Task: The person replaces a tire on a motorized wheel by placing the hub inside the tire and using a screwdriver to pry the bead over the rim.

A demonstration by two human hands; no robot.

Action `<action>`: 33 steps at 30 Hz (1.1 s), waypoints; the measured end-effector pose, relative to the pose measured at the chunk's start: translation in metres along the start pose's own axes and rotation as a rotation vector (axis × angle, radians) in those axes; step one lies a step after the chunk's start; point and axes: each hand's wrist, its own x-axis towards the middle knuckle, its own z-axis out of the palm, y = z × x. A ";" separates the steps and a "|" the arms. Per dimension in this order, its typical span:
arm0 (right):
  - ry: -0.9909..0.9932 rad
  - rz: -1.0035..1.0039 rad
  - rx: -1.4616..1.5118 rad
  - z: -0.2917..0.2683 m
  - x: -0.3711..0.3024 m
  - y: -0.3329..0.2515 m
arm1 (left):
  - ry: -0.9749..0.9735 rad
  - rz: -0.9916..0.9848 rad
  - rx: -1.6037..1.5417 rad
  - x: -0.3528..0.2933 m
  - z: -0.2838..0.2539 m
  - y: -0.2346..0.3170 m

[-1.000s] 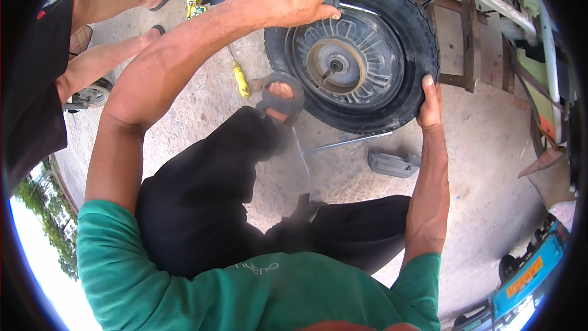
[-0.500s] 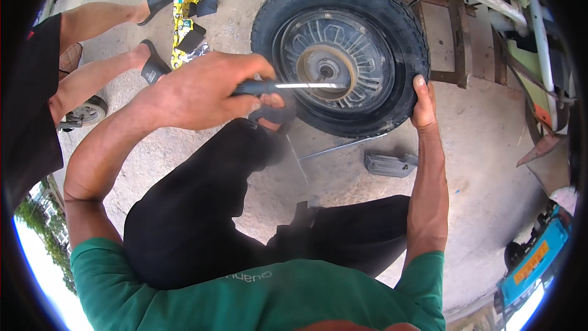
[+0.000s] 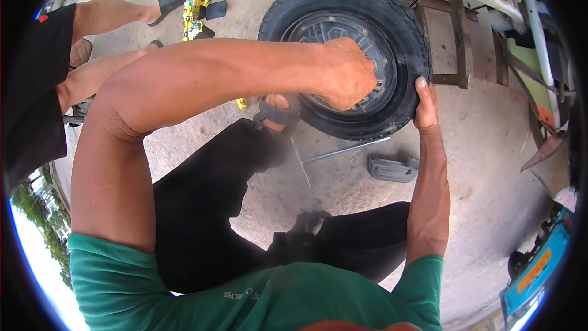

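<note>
Black rubber tyre on a ribbed metal wheel (image 3: 401, 55), upright on bare concrete floor (image 3: 484, 165), braced by 2 hands

Heavy, stiff, grippy tread; left hand (image 3: 346, 73) fisted at the hub, contents hidden; right hand (image 3: 424, 105) clasps the tread; thin steel rod (image 3: 346, 150) and grey flat metal plate (image 3: 393, 168) crowd the near side

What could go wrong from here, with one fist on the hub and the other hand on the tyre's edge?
1. The wheel stands on edge on the concrete, steadied only by the right hand and a foot; it may roll or tip.
2. The left hand is a closed fist against the hub; a slip could scrape knuckles on the spokes.
3. The metal rods and grey pedal lie loose near the legs and could get kicked.
</note>
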 end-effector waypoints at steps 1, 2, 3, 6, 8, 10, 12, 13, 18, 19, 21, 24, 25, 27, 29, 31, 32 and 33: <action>0.005 0.014 -0.003 -0.001 0.000 0.001 | -0.035 0.011 0.020 0.004 0.000 0.001; 0.010 0.028 -0.007 -0.002 -0.001 0.001 | -0.070 0.021 0.041 0.008 0.000 0.002; 0.012 0.023 -0.005 -0.002 -0.001 0.001 | -0.069 0.023 0.047 0.011 0.001 0.002; 0.012 -0.011 0.016 0.002 -0.002 -0.001 | -0.063 0.047 0.086 0.019 0.000 -0.001; 0.019 -0.032 0.015 0.005 -0.004 -0.004 | -0.041 0.111 0.122 0.021 -0.002 -0.004; 0.004 -0.032 0.006 0.002 -0.003 -0.003 | -0.080 0.128 0.158 0.025 -0.006 -0.004; -0.010 -0.030 -0.003 0.000 -0.003 -0.002 | -0.119 0.146 0.191 0.032 -0.009 -0.005; -0.007 -0.035 -0.011 0.001 -0.002 -0.002 | -0.125 0.190 0.192 0.036 -0.011 -0.006; 0.007 -0.011 -0.025 0.001 -0.002 -0.002 | -0.232 0.255 0.233 0.059 -0.026 -0.004; 0.011 -0.018 -0.004 0.002 -0.002 -0.003 | -0.250 0.246 0.214 0.061 -0.029 -0.005; 0.013 -0.015 -0.005 0.005 -0.004 -0.009 | -0.272 0.236 0.196 0.065 -0.030 -0.011; 0.000 -0.011 -0.005 0.008 -0.002 -0.011 | -0.270 0.260 0.141 0.071 -0.026 -0.021; -0.008 -0.010 -0.005 0.007 -0.002 -0.010 | -0.287 0.264 0.138 0.075 -0.027 -0.021; 0.001 -0.017 -0.012 0.005 -0.003 -0.009 | -0.304 0.273 0.135 0.081 -0.026 -0.022; -0.001 -0.026 0.015 0.005 -0.004 -0.008 | -0.281 0.263 0.121 0.082 -0.022 -0.022; 0.001 -0.022 0.026 0.007 -0.005 -0.009 | -0.259 0.263 0.123 0.081 -0.021 -0.020; -0.001 -0.020 0.038 0.008 -0.005 -0.010 | -0.237 0.258 0.126 0.080 -0.021 -0.019; 0.000 -0.022 0.031 0.008 -0.004 -0.010 | -0.236 0.257 0.129 0.080 -0.023 -0.018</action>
